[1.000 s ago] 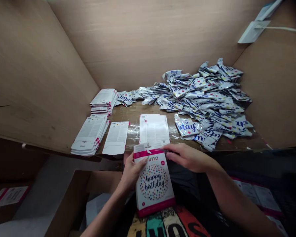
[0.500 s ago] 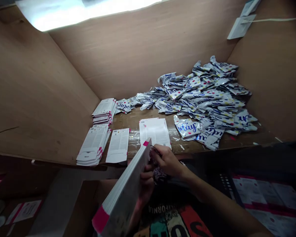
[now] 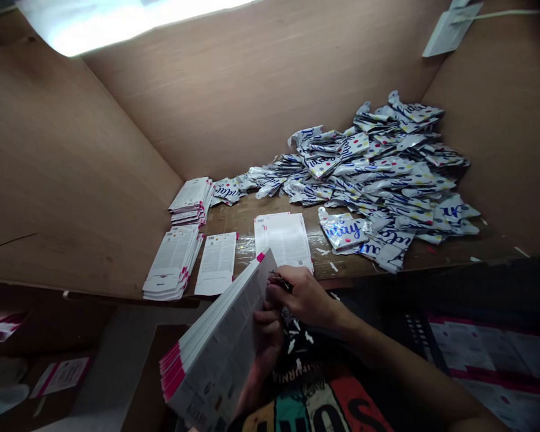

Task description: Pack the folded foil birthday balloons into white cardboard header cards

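Carton Bundle, Tilted, Held in Two Hands

Head view. Item: one bundle of flat printed cartons (image 3: 225, 348), lower centre of the frame, in front of the counter (image 3: 234, 219). Long axis slants from a pink-edged end at lower left up to a narrow end near frame centre.
My left hand (image 3: 266, 342): grip closed on the bundle, fingers across its printed face; thumb hidden.
My right hand (image 3: 303, 295): grip pinched around a small dark item (image 3: 281, 281), identity unclear. It sits at the bundle's upper end, nearer that end than my left; the bundle's length lies down and left from it. Contact with the cartons: cannot tell.
Also listed: white scraps (image 3: 291, 346) on my dark clothing; carton stacks (image 3: 171, 261) at centre left; loose foil packets (image 3: 378, 174), heaped upper right.
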The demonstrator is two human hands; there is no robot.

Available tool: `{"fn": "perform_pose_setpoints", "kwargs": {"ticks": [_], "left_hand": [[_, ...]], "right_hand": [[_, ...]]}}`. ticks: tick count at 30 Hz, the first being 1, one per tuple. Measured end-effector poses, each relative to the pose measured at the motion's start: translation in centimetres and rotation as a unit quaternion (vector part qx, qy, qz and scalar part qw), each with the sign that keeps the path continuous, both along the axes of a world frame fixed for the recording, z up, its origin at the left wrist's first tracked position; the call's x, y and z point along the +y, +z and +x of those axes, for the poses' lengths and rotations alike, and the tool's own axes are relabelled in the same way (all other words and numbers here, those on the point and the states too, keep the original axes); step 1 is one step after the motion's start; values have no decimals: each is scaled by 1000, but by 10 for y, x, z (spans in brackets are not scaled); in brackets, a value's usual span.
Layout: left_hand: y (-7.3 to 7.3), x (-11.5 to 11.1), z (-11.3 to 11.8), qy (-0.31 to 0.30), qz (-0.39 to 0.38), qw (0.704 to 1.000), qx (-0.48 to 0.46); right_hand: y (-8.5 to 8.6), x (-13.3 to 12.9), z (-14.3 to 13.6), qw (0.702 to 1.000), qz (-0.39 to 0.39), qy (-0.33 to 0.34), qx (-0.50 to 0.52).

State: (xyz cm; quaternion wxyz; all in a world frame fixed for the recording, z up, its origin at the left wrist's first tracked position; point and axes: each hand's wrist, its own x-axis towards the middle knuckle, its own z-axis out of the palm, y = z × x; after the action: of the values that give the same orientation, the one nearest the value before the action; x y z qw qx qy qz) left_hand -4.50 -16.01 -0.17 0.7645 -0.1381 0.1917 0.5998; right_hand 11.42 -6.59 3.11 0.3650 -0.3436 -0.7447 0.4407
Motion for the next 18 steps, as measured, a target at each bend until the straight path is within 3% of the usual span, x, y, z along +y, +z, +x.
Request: {"fn": "perform_pose_setpoints", "kwargs": {"ticks": [3,6,9,11,15,18], "left_hand": [[-8,-4,2,-3,-16,999,-42],[-4,-4,4,-5,-32,997,-71],[7,1,3,13,-13,998,-65],[14,5,0,32,-15,997,-63],[17,13,-3,37,-87,995,-30],[8,13,1,19,-101,995,-9]], "right_hand": [[0,0,-3,1000,-10,9,-8],[-1,3,3,996,-77,37,22],[-2,8,15,955,-221,153,123],[-1,10,21,935,-260,195,143],[2,15,15,987,-127,62,69],[0,17,0,999,-39,1,30]]}}
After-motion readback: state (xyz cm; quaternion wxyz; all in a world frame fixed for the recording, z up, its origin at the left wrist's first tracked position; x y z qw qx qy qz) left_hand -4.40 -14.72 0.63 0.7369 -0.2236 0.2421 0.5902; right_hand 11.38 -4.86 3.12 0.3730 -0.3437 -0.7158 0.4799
